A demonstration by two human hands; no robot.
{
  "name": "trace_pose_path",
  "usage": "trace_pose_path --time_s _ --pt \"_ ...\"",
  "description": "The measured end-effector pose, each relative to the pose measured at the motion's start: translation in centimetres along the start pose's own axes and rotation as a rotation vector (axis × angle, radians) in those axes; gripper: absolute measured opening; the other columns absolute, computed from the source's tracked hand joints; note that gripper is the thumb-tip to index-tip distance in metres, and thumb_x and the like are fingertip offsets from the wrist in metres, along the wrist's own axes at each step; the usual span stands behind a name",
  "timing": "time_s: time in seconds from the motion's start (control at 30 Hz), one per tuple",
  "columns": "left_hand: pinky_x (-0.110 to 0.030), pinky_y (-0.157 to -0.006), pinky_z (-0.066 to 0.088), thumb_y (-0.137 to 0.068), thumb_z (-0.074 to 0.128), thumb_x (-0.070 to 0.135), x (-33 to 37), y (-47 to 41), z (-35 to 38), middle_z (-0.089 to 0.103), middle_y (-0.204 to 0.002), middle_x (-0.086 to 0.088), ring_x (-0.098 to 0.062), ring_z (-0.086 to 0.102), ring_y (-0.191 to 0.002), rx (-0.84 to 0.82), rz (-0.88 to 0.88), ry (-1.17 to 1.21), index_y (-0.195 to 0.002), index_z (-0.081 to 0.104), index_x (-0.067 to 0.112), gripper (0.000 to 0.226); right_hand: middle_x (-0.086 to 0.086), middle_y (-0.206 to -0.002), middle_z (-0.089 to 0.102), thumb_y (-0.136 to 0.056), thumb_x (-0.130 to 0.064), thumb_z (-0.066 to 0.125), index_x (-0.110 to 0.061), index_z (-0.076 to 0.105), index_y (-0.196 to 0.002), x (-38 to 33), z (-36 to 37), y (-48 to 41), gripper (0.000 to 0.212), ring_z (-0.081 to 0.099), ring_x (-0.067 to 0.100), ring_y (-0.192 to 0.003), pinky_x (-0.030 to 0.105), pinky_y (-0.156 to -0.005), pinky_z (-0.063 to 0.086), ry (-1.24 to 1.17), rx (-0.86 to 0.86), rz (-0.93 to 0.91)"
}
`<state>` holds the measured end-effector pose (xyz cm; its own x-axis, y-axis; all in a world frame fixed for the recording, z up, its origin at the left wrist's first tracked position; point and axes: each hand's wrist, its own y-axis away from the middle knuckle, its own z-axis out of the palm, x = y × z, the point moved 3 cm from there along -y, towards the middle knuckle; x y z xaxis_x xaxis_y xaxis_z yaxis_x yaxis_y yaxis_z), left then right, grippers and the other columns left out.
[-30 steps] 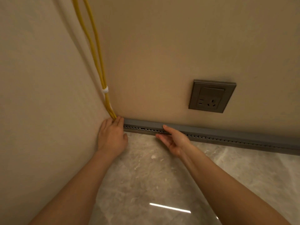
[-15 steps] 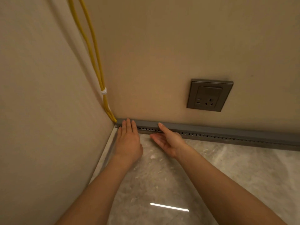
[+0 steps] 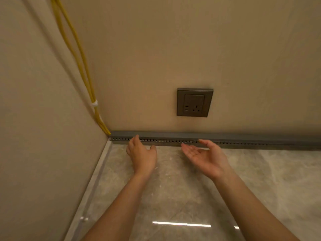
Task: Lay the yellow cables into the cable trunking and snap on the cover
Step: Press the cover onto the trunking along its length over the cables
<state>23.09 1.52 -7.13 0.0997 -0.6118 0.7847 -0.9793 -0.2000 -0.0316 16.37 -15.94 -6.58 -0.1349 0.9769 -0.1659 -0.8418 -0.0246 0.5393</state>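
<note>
The grey cable trunking (image 3: 215,139) runs along the foot of the far wall where it meets the marble floor (image 3: 173,197), its cover on top and a slotted side facing out, and the yellow cables (image 3: 81,66) drop down the left corner, bound by a white tie (image 3: 94,103), into its left end. The left hand (image 3: 142,154) is just in front of the trunking near the corner, back up, fingers loosely apart and holding nothing. The right hand (image 3: 207,158) is further right, palm up and fingers spread, below the grey wall socket (image 3: 194,102).
</note>
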Motion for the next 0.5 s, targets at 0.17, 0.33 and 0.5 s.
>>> trace_pose_path --time_s 0.17,0.33,0.5 --pt "-0.037 -0.107 0.036 -0.091 0.051 0.005 3.1 3.9 4.3 0.038 -0.143 -0.020 -0.032 0.042 -0.127 -0.425 -0.602 0.848 -0.134 0.038 -0.002 0.045 0.031 -0.150 0.013 -0.091 -0.022 0.047 0.008 0.000 -0.144 -4.7 -1.6 2.2 0.077 0.017 0.040 -0.139 0.046 -0.114 0.017 -0.093 -0.011 -0.155" --pt "-0.041 -0.108 0.035 -0.096 0.048 0.008 5.8 4.2 6.3 0.034 -0.142 -0.029 -0.037 0.042 -0.127 -0.590 -0.731 1.058 -0.137 0.030 -0.008 0.048 0.030 -0.152 0.001 -0.093 -0.034 0.046 0.005 -0.010 -0.143 -8.6 -1.8 3.2 0.085 0.007 0.040 -0.141 0.048 -0.115 0.010 -0.135 -0.042 -0.239" --pt "-0.040 -0.111 0.030 -0.096 0.043 0.009 6.6 2.5 7.1 0.029 -0.147 -0.028 -0.038 0.034 -0.133 -0.662 -0.774 1.043 -0.138 0.026 -0.012 0.050 0.030 -0.152 -0.004 -0.088 -0.035 0.052 0.004 -0.014 -0.142 -9.3 -1.1 3.0 0.094 0.001 0.040 -0.141 0.048 -0.115 0.008 -0.086 -0.086 -0.245"
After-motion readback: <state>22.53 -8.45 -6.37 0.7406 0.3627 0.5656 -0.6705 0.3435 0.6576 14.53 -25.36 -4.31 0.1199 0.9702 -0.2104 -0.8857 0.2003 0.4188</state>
